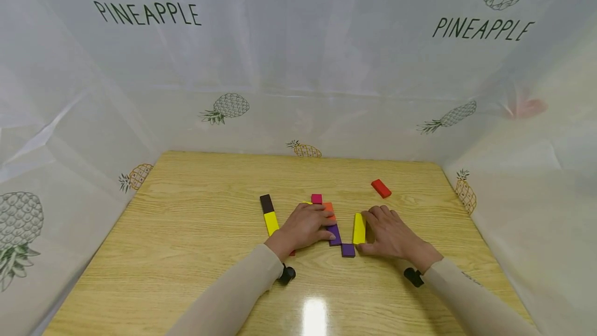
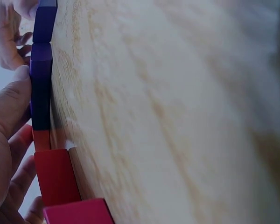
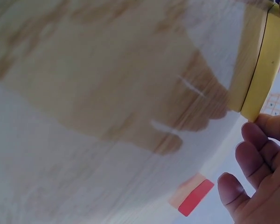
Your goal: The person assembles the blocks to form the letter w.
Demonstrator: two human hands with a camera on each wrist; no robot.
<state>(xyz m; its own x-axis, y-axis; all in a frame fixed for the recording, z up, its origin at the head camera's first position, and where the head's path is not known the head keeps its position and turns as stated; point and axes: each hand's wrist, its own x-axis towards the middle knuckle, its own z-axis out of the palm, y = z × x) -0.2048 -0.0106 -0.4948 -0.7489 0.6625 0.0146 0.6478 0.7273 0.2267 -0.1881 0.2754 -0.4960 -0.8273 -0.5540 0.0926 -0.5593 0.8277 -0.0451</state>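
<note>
My left hand [image 1: 305, 224] reaches over a line of flat blocks, its fingers on an orange block [image 1: 329, 207] and its thumb on a purple block [image 1: 335, 236]. In the left wrist view the thumb tip touches the top of that purple block [image 2: 41, 84]. My right hand [image 1: 389, 232] pinches a yellow block [image 1: 359, 228] by its ends, thumb at the near end and a finger at the far end. A smaller purple block [image 1: 347, 250] lies between the yellow block and the line. Part of the line is hidden under the left hand.
Left of the left hand lie a black block [image 1: 266, 204] and another yellow block [image 1: 271, 223], end to end. A magenta block [image 1: 316, 198] sits beyond the left fingers. Farther back right is a loose red block [image 1: 381, 189]. Pineapple-printed sheeting [image 1: 298, 66] surrounds the wooden table [image 1: 186, 253].
</note>
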